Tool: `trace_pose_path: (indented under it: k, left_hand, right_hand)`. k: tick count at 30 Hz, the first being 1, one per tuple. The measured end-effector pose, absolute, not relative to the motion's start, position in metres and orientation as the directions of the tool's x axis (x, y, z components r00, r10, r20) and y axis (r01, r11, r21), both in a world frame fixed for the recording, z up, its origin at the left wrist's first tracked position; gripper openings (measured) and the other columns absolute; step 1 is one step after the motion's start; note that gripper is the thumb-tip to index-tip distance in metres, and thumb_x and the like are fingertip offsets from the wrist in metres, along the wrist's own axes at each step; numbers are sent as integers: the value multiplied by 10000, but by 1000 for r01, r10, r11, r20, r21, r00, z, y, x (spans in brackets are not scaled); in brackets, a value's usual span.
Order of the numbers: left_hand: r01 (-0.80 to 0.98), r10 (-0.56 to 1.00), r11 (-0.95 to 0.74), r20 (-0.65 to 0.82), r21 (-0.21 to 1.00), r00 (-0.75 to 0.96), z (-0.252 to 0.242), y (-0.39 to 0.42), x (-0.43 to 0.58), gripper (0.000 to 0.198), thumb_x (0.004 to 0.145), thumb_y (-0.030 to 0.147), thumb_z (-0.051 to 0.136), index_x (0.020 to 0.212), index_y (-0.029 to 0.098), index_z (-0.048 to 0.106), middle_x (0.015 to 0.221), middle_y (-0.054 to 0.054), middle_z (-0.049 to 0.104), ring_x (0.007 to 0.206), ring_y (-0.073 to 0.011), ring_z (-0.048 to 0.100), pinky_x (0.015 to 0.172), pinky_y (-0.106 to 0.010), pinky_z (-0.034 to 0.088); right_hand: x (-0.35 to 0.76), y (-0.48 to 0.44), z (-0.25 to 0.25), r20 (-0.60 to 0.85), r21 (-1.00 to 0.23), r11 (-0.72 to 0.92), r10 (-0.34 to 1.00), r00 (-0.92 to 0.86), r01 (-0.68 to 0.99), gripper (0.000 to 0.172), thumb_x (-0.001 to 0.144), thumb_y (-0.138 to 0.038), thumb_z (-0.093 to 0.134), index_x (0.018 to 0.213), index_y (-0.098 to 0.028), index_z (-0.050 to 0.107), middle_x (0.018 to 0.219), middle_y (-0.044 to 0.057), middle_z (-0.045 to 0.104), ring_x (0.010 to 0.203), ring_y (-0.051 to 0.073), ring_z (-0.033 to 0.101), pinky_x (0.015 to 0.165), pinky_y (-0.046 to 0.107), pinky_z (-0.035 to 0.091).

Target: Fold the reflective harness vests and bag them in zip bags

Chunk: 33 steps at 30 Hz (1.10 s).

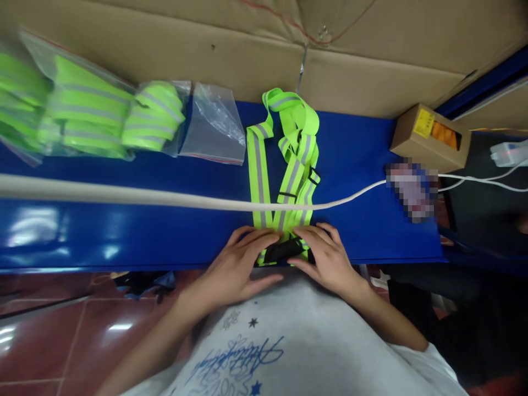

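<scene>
A neon yellow-green reflective strap harness (259,165) with grey stripes and black buckles lies on the blue table, its far end looped. Its near end, with a black section (284,250), is at the table's front edge between my hands. My left hand (243,261) lies over the left side of that end, fingers stretched and thumb apart. From the right, my right hand (325,253) rests its fingertips by the black section, fingers and thumb spread. Neither hand is closed around the straps. My fingers hide part of the near end.
A white cable (206,203) crosses in front of the harness view. Bagged neon straps (91,110) and a clear zip bag (216,124) lie at the back left. A cardboard box (429,137) with orange contents and a pixelated object (412,190) stand on the right.
</scene>
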<state>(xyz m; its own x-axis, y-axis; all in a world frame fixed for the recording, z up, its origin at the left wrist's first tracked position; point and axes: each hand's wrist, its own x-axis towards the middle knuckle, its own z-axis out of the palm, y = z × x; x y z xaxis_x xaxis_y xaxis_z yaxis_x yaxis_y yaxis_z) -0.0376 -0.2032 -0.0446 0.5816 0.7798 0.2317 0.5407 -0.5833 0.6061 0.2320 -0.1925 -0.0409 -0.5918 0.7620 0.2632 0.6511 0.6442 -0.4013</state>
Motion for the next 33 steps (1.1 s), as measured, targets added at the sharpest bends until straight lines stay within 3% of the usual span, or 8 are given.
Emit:
trace_pose_path:
  k: [3, 8, 13, 16, 19, 24, 28, 33]
  left_hand:
    - [554, 741, -637, 228, 536, 631, -47, -203, -42, 651, 1013, 503, 730, 1541, 215, 480, 1416, -154, 712, 1351, -333, 664, 1166, -557, 469]
    - [482, 726, -635, 253, 603, 640, -30, -192, -56, 793, 997, 763, 572, 1576, 229, 485, 1364, -164, 735, 1225, -341, 720, 1068, -539, 560]
    - [646, 798, -594, 253, 479, 547, -11, -101, -43, 373, 1103, 265, 439, 1433, 221, 608, 1403, -120, 701, 1315, -303, 663, 1140, -484, 515]
    - [836, 911, -410, 120, 364, 395, -9, -14, -19, 756, 963, 278, 729, 1631, 150, 400, 1640, -214, 463, 1480, -419, 484, 1201, -589, 438]
    - [847, 940, -273, -63, 456, 336, -5, 55, -6, 988, 831, 348, 903, 1621, 64, 384, 1631, -239, 451, 1469, -374, 467, 1201, -499, 437]
    - [800, 904, -304, -110, 518, 414, 8, 85, -20, 488, 1034, 392, 669, 1408, 87, 598, 1282, -81, 732, 985, -120, 623, 900, -279, 520]
    - [852, 959, -278, 71, 443, 276, 6, 88, -25, 558, 966, 488, 762, 1354, 126, 590, 1327, -76, 697, 985, -123, 592, 921, -306, 504]
    - [904, 967, -201, -72, 377, 245, -7, 116, -16, 472, 905, 470, 807, 1193, 112, 698, 1084, -59, 726, 1012, -194, 602, 978, -366, 497]
  right_hand:
    - [235, -195, -41, 268, -295, 720, 694, -669, 628, 508, 1079, -535, 619, 1486, -232, 602, 1363, 112, 736, 1307, 259, 644, 1172, 471, 376]
    - [239, -199, -40, 210, -278, 743, 666, -716, 609, 613, 1047, -639, 604, 1509, -236, 610, 1371, 135, 708, 1334, 297, 592, 1170, 507, 364]
    - [233, -200, -40, 176, -188, 729, 685, -707, 659, 677, 1003, -618, 689, 1521, -189, 609, 1457, 195, 649, 1350, 368, 565, 1134, 546, 415]
    - [231, -198, -40, 132, -147, 736, 677, -725, 661, 652, 1002, -522, 733, 1534, -167, 606, 1507, 195, 629, 1364, 378, 564, 1132, 535, 445]
    - [238, -198, -42, 138, -163, 747, 664, -735, 645, 626, 1046, -535, 661, 1543, -159, 599, 1499, 161, 653, 1378, 343, 570, 1167, 513, 450]
    - [257, -204, -48, 188, -205, 735, 678, -711, 647, 550, 1067, -456, 643, 1533, -166, 607, 1498, 148, 659, 1392, 317, 576, 1177, 513, 472]
    - [264, -204, -51, 187, -251, 740, 669, -719, 624, 557, 1063, -472, 646, 1533, -174, 607, 1490, 145, 661, 1401, 308, 571, 1189, 520, 474]
    - [265, -199, -52, 206, -294, 746, 660, -722, 598, 544, 1060, -501, 648, 1508, -194, 622, 1447, 127, 681, 1379, 301, 577, 1173, 512, 471]
